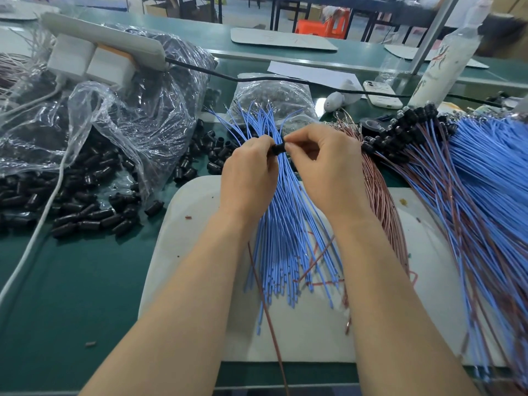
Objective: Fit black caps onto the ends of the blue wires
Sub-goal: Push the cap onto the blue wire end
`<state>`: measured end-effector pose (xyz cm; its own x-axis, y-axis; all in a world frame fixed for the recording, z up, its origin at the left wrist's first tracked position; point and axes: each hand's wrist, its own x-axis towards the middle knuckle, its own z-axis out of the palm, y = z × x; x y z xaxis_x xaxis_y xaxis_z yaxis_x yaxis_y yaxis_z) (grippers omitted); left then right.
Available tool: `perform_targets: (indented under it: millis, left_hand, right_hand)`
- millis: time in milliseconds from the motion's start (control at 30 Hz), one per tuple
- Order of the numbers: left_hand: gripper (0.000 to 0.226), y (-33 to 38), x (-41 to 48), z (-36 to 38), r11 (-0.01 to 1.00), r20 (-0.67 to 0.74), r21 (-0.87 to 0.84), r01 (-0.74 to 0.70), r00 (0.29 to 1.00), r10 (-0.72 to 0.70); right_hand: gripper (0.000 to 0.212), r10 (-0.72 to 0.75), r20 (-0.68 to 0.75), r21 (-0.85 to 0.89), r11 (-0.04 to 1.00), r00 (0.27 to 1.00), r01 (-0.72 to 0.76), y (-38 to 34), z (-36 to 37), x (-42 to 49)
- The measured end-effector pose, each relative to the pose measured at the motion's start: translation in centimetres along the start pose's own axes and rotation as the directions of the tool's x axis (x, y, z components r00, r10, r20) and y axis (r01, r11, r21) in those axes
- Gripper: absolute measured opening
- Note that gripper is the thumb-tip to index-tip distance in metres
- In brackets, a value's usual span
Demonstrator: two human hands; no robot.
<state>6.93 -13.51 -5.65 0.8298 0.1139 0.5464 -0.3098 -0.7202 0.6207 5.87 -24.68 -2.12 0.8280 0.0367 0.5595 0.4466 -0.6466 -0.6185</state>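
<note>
1. Left hand (248, 174) pinches a small black plastic cap (277, 149) above the fanned bundle of blue wires (285, 241) on a white mat (183, 224).
2. Right hand (328, 170) pinches the cap's other end with curled fingertips.

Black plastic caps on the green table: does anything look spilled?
Yes. Many small black plastic caps lie loose on the green table beside the open clear plastic bag, apparently spilled from it.

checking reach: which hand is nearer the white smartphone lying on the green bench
Right. The right hand is left of the white smartphone, closer to the person; the left hand lies farther left.
</note>
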Motion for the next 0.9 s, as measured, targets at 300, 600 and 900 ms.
perform_targets:
  millis: [300, 600, 900]
  left_hand:
    - [0.014, -0.7, 0.7, -0.7, 0.955, 0.27, -0.266, 0.131, 0.961, -0.056]
    - [0.013, -0.2, 0.6, -1.0, 0.951, 0.266, -0.283, 0.128, 0.963, -0.051]
    - [0.014, 0.0, 0.5, -1.0, 0.945, 0.26, -0.301, 0.13, 0.964, -0.05]
  right_hand:
    - [0.013, 0.171, 0.024, 0.194, 0.966, 0.985, -0.172, 2.6, -0.5, 0.7]
    - [0.023, 0.218, 0.145, 0.336, 0.906, 0.965, -0.256, 3.4, -0.3, 0.8]
    - [0.012, 0.389, 0.214, 0.596, 0.674, 0.896, -0.436, 3.3, 0.3, 0.5]
